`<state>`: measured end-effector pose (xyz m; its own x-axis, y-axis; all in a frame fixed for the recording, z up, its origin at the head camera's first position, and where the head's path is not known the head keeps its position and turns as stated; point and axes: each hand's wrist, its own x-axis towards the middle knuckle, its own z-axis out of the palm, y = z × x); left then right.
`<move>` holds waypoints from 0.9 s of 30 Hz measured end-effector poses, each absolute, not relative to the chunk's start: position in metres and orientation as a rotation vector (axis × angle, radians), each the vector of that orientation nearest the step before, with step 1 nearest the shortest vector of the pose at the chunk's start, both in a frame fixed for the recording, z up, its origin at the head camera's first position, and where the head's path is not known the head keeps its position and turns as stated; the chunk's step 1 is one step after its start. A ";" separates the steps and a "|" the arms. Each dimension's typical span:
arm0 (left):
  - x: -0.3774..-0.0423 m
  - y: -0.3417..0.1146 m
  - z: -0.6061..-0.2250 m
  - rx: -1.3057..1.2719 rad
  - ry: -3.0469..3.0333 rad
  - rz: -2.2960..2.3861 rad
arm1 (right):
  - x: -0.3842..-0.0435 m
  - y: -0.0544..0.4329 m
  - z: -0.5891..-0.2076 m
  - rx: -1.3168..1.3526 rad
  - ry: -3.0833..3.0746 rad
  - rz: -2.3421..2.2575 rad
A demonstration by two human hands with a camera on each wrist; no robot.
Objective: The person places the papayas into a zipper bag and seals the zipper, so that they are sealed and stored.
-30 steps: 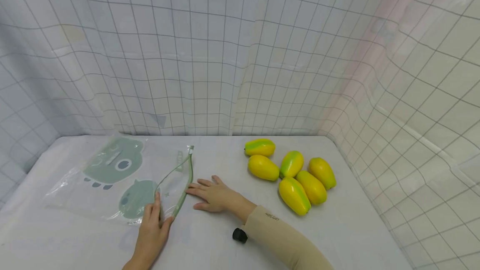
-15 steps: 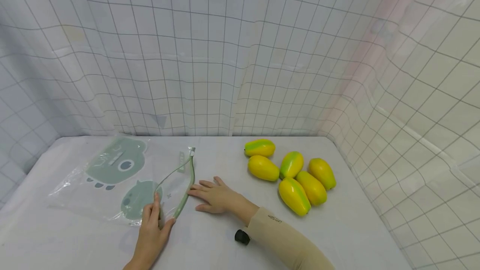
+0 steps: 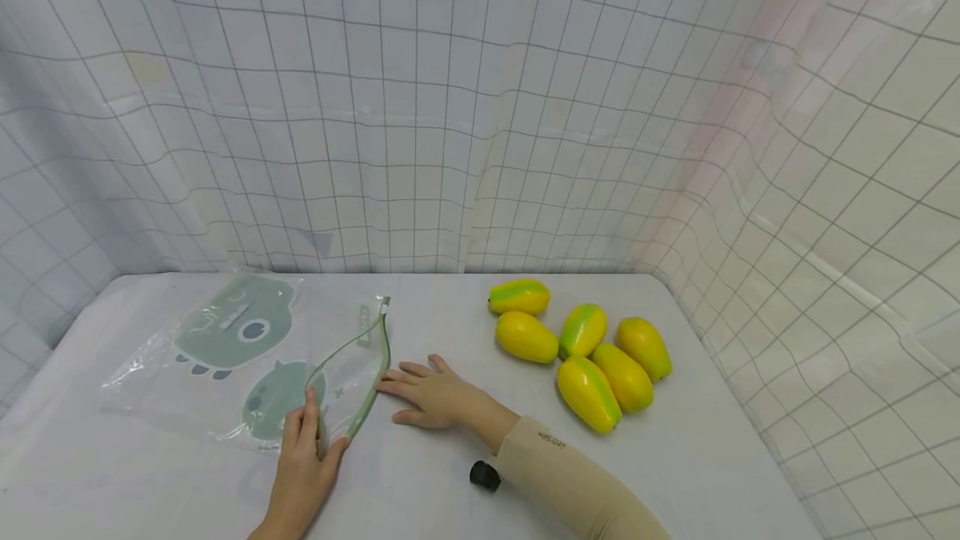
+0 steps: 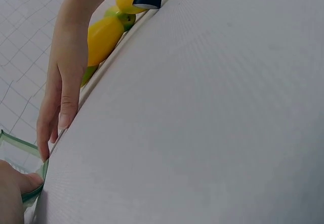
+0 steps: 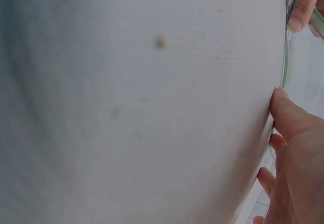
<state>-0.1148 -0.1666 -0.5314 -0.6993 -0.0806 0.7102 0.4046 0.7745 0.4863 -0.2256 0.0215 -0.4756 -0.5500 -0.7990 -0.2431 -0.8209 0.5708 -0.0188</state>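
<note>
A clear plastic zip bag (image 3: 217, 398) printed with green cartoon dinosaurs lies flat at the left of the table, its green-edged mouth facing right and parted. My left hand (image 3: 303, 465) grips the mouth's near corner, thumb on the lower edge and fingers at the raised upper edge. In the left wrist view, the left thumb (image 4: 31, 182) lies along the green strip. My right hand (image 3: 435, 397) is spread palm down, fingertips at the lower green edge (image 3: 375, 386) of the mouth. Several yellow-green papayas (image 3: 525, 336) lie to the right of it.
White cloth covers the table (image 3: 450, 315). A grid-patterned white curtain (image 3: 405, 148) hangs behind it and along both sides. A small black device (image 3: 484, 475) sits at the right cuff, beside the beige sleeve (image 3: 570, 473).
The bag and both hands have shifted very slightly to the right in the head view. The grip on the mouth stays as it was, and the papayas have not moved.
</note>
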 end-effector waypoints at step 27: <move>-0.117 -0.165 -0.528 -0.259 -2.213 -0.797 | -0.221 0.036 -0.462 -1.359 2.657 -0.143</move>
<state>-0.1172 -0.1652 -0.5285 -0.6933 -0.0605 0.7181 0.4111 0.7852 0.4630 -0.2210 0.0360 -0.4616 -0.5771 -0.8114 -0.0928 -0.7967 0.5843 -0.1543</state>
